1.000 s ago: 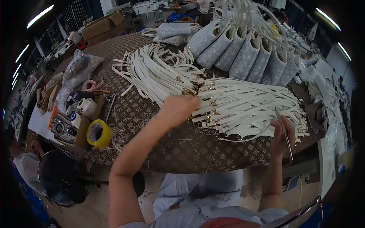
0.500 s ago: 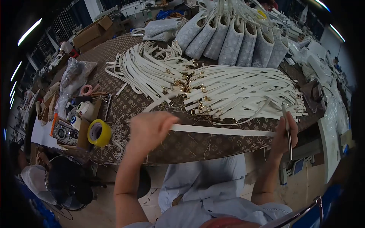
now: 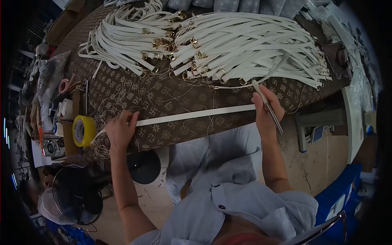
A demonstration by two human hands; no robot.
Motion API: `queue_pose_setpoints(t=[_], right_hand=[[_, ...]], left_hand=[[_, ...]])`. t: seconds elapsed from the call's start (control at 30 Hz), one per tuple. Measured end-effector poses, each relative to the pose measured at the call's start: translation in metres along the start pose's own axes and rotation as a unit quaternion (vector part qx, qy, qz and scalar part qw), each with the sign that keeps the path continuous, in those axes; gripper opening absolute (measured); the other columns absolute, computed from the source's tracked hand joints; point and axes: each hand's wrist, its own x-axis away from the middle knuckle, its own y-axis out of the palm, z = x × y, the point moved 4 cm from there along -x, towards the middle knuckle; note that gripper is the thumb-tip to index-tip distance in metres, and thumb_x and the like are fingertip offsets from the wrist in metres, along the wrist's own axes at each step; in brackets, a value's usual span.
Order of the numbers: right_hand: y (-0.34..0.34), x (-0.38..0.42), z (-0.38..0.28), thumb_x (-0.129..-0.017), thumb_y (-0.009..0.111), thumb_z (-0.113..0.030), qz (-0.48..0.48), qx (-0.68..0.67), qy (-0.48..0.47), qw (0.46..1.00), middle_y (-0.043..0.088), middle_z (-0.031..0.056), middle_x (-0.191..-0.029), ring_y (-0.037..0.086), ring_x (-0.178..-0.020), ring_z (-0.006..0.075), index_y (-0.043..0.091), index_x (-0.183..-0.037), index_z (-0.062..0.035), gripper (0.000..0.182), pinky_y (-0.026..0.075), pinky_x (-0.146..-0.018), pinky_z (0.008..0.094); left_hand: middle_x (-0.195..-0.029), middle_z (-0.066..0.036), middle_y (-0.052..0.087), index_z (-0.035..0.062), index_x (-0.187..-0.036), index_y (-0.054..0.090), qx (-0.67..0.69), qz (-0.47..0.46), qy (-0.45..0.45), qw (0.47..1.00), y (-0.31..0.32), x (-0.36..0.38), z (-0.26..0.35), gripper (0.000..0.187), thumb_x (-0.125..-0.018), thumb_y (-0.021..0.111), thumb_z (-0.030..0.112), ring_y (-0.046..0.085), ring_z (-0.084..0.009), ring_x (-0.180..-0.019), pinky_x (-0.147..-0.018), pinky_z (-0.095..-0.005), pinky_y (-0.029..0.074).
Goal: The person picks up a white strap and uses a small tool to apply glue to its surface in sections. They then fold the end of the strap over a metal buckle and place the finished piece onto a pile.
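A white strap (image 3: 196, 115) is stretched between my two hands, just above the brown patterned cloth (image 3: 163, 98). My left hand (image 3: 121, 130) is closed on its left part, and a short end sticks out beyond the hand. My right hand (image 3: 269, 107) grips the other end together with a slim metal tool with a pale handle (image 3: 271, 111). Beyond the hands lies a large pile of white straps (image 3: 253, 45) with gold buckles, and a looped bundle of straps (image 3: 122, 36) is to its left.
Yellow tape (image 3: 84, 130) stands beside a small box at the table's left. Loose threads (image 3: 108, 102) are scattered near my left hand. Grey bags (image 3: 228, 5) stand at the back. A fan (image 3: 77, 195) and another person (image 3: 51, 204) are at lower left.
The view has tilted down. My left hand has moved left along the strap, and my right hand has moved left, still holding the tool and strap.
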Motion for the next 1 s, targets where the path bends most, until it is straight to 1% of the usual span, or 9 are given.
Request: queue_pose_setpoints(t=[0.07, 0.13, 0.23, 0.3, 0.47, 0.6, 0.7, 0.8, 1.0], right_hand=[[0.000, 0.007, -0.006, -0.081, 0.070, -0.003, -0.006, -0.051, 0.017, 0.999, 0.068, 0.0096, -0.085, 0.064, -0.075, 0.0110, 0.063, -0.104, -0.0012, 0.024, 0.050, -0.067, 0.0221], [0.011, 0.012, -0.009, -0.085, 0.062, -0.001, -0.099, -0.095, 0.073, 0.988, 0.067, 0.0098, -0.083, 0.065, -0.075, 0.0123, 0.059, -0.107, 0.0030, 0.022, 0.049, -0.070, 0.0216], [0.023, 0.013, 0.002, -0.085, 0.061, 0.001, -0.108, -0.116, 0.108, 0.981, 0.067, 0.0087, -0.079, 0.065, -0.074, 0.0123, 0.059, -0.107, 0.0023, 0.023, 0.049, -0.069, 0.0217], [0.027, 0.014, 0.007, -0.085, 0.061, 0.001, -0.114, -0.137, 0.141, 0.974, 0.068, 0.0087, -0.079, 0.065, -0.074, 0.0122, 0.059, -0.107, 0.0021, 0.022, 0.049, -0.069, 0.0217], [0.022, 0.015, 0.006, -0.085, 0.059, 0.001, -0.119, -0.100, 0.095, 0.983, 0.068, 0.0089, -0.077, 0.065, -0.071, 0.0115, 0.059, -0.106, 0.0020, 0.021, 0.048, -0.069, 0.0210], [0.021, 0.018, 0.011, -0.085, 0.059, 0.000, -0.117, -0.085, 0.124, 0.982, 0.068, 0.0086, -0.075, 0.065, -0.073, 0.0116, 0.059, -0.106, 0.0018, 0.020, 0.047, -0.072, 0.0223], [0.019, 0.015, 0.007, -0.083, 0.066, -0.004, -0.111, -0.066, 0.072, 0.989, 0.068, 0.0082, -0.081, 0.063, -0.075, 0.0101, 0.061, -0.105, -0.0005, 0.023, 0.049, -0.071, 0.0229], [0.018, 0.012, 0.006, -0.083, 0.066, -0.004, -0.098, -0.132, 0.130, 0.978, 0.068, 0.0083, -0.080, 0.063, -0.075, 0.0101, 0.061, -0.105, -0.0003, 0.023, 0.049, -0.071, 0.0224], [0.018, -0.001, 0.006, -0.082, 0.067, -0.002, -0.068, -0.125, 0.103, 0.984, 0.068, 0.0085, -0.084, 0.063, -0.075, 0.0104, 0.061, -0.105, 0.0006, 0.024, 0.048, -0.070, 0.0218]], left_hand=[[-0.055, -0.003, 0.056, 0.0101, -0.068, 0.057, -0.007, -0.026, -0.018, 0.999, 0.004, 0.000, -0.002, 0.024, -0.079, 0.071, 0.025, 0.055, -0.0230, -0.049, -0.047, -0.0352, 0.040], [-0.059, -0.002, 0.058, 0.0099, -0.070, 0.058, -0.017, -0.051, -0.037, 0.998, 0.005, -0.003, -0.001, 0.022, -0.079, 0.071, 0.025, 0.057, -0.0223, -0.054, -0.051, -0.0346, 0.042], [-0.079, -0.005, 0.062, 0.0089, -0.080, 0.063, -0.045, -0.007, 0.007, 0.999, -0.001, -0.019, 0.027, 0.017, -0.077, 0.071, 0.023, 0.059, -0.0230, -0.074, -0.067, -0.0346, 0.043], [-0.093, -0.006, 0.060, 0.0087, -0.092, 0.065, 0.113, -0.009, 0.064, 0.992, 0.000, -0.029, 0.071, 0.023, -0.075, 0.071, 0.022, 0.055, -0.0248, -0.088, -0.079, -0.0361, 0.040], [-0.093, -0.006, 0.056, 0.0087, -0.097, 0.064, 0.269, -0.132, 0.103, 0.948, 0.026, -0.055, 0.152, 0.031, -0.071, 0.072, 0.023, 0.053, -0.0245, -0.087, -0.079, -0.0360, 0.039], [-0.093, -0.005, 0.055, 0.0085, -0.096, 0.065, 0.230, -0.178, 0.112, 0.950, 0.029, -0.053, 0.152, 0.029, -0.071, 0.072, 0.022, 0.052, -0.0235, -0.086, -0.077, -0.0356, 0.038], [-0.090, -0.003, 0.055, 0.0089, -0.092, 0.065, 0.198, -0.197, 0.144, 0.949, 0.031, -0.046, 0.143, 0.021, -0.075, 0.069, 0.020, 0.052, -0.0228, -0.084, -0.075, -0.0348, 0.039], [-0.084, -0.002, 0.056, 0.0094, -0.087, 0.064, 0.185, -0.148, 0.159, 0.958, 0.034, -0.047, 0.138, 0.012, -0.080, 0.065, 0.019, 0.054, -0.0214, -0.079, -0.072, -0.0344, 0.039], [-0.070, -0.005, 0.058, 0.0074, -0.084, 0.061, 0.383, -0.292, 0.064, 0.874, 0.051, -0.063, 0.121, 0.016, -0.088, 0.057, 0.022, 0.055, -0.0215, -0.065, -0.071, -0.0338, 0.040]])
